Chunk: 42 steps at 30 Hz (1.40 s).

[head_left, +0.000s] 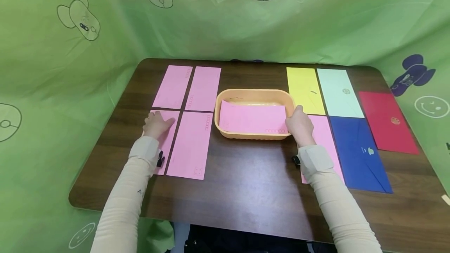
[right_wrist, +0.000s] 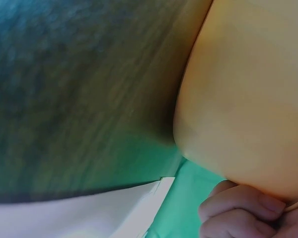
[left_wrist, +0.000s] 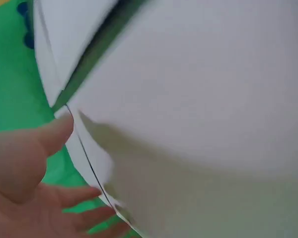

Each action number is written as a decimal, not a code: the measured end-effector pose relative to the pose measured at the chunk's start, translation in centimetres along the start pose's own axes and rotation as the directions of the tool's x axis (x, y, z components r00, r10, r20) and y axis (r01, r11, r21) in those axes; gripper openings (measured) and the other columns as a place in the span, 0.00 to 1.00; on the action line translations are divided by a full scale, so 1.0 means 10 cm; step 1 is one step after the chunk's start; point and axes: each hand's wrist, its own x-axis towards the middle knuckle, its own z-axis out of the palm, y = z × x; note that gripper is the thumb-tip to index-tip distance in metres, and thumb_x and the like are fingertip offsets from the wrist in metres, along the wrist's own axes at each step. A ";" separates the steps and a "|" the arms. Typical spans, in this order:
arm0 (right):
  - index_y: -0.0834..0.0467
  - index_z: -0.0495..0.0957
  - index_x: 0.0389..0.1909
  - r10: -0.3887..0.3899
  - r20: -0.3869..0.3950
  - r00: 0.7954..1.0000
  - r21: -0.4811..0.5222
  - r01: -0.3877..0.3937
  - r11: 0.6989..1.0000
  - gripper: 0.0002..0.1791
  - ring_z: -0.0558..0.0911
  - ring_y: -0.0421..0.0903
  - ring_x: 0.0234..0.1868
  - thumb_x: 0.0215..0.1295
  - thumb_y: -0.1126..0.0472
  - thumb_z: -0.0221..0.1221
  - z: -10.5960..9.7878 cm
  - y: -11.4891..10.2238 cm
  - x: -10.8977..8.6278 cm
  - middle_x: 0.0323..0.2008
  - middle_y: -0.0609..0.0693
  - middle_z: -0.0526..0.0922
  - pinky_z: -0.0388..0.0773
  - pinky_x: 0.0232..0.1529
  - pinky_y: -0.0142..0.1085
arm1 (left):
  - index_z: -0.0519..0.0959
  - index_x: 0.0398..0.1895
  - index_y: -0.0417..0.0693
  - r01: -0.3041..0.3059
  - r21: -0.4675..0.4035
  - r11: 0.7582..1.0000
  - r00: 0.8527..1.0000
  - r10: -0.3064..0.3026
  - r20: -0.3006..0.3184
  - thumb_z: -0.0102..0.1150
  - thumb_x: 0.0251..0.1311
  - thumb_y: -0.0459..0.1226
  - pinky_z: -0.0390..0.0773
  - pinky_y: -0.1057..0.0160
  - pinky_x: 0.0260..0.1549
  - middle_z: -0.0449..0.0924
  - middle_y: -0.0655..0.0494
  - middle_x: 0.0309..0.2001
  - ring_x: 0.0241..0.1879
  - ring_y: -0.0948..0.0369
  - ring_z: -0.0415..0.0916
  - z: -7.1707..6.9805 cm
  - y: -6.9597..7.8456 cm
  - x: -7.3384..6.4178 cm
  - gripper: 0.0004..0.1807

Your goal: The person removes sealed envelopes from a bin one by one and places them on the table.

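Observation:
My left hand [head_left: 157, 125] lies over the front left pink envelope [head_left: 165, 143], covering its middle. In the left wrist view the thumb and fairly straight fingers [left_wrist: 84, 193] reach the edge of the pale-looking envelope [left_wrist: 198, 89]. With curled fingers my right hand [head_left: 301, 125] grips the right end of an orange-yellow plastic basket [head_left: 253, 136]. Its knuckles press against the outer wall [right_wrist: 238, 99] in the right wrist view. Inside the basket a pink envelope [head_left: 251, 118] leans toward the front wall, a row of small boxes along its lower edge.
Three more pink envelopes [head_left: 190, 143] form a block on the left. To the right lie yellow [head_left: 305, 89], pale mint [head_left: 339, 91], red [head_left: 388, 122] and blue [head_left: 358, 151] envelopes, with another pink envelope [head_left: 323, 136] partly under the right arm. A green curtain [head_left: 218, 30] hangs behind the brown table [head_left: 246, 194].

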 end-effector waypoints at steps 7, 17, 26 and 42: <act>0.71 0.54 0.63 0.000 -0.004 1.000 -0.006 0.000 1.000 0.28 0.74 0.62 0.46 0.65 0.62 0.45 0.00 0.00 0.01 0.49 0.70 0.73 0.71 0.47 0.53 | 0.71 0.55 0.34 -0.173 -0.138 0.975 0.927 0.113 -0.359 0.49 0.68 0.46 0.73 0.43 0.49 0.75 0.33 0.50 0.52 0.39 0.71 0.04 0.27 0.02 0.24; 0.70 0.54 0.63 0.005 -0.004 1.000 0.002 -0.005 1.000 0.28 0.73 0.62 0.46 0.64 0.62 0.44 0.00 0.01 0.01 0.49 0.70 0.72 0.71 0.47 0.53 | 0.77 0.44 0.44 -0.401 0.005 0.916 0.878 0.386 -0.284 0.53 0.67 0.46 0.79 0.51 0.37 0.79 0.44 0.41 0.42 0.47 0.78 0.25 1.12 -0.44 0.15; 0.70 0.53 0.65 0.017 -0.004 1.000 0.003 -0.017 1.000 0.29 0.74 0.61 0.46 0.65 0.63 0.44 0.01 0.00 0.01 0.52 0.70 0.72 0.71 0.49 0.53 | 0.83 0.42 0.38 -0.367 0.320 0.874 0.890 0.429 -0.152 0.55 0.65 0.46 0.77 0.56 0.41 0.77 0.41 0.39 0.42 0.49 0.75 0.49 1.53 -0.55 0.18; 0.70 0.53 0.65 0.004 -0.004 1.000 0.001 -0.004 1.000 0.29 0.74 0.62 0.47 0.65 0.63 0.44 0.01 -0.01 0.01 0.51 0.71 0.72 0.72 0.48 0.55 | 0.80 0.42 0.45 -0.143 0.463 0.875 0.947 0.257 -0.192 0.63 0.53 0.57 0.73 0.66 0.35 0.70 0.48 0.42 0.40 0.57 0.70 0.70 1.69 -0.43 0.26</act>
